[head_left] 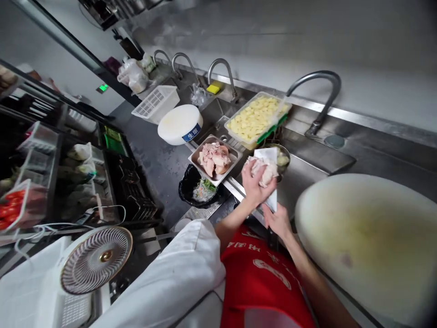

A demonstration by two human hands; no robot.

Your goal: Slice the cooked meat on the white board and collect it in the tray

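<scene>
Pale meat pieces (268,173) lie against the broad blade of a cleaver (272,199), which is tilted over the sink edge. My left hand (253,183) is closed over the meat, pressing it to the blade. My right hand (278,221) grips the cleaver low down, with its handle mostly hidden by the fingers. Just left of my hands, a square metal tray (234,166) holds a heap of pink meat (215,158). Behind the blade a metal bowl (286,160) is partly visible, with pale pieces in it.
A clear tub of cut yellow pieces (254,120) rests across the sink. A large round chopping board (368,241) is at right; a smaller white one (179,123) stands left. Below the tray is a black-lined bin (186,191). A fan (97,259) stands lower left, beside shelves.
</scene>
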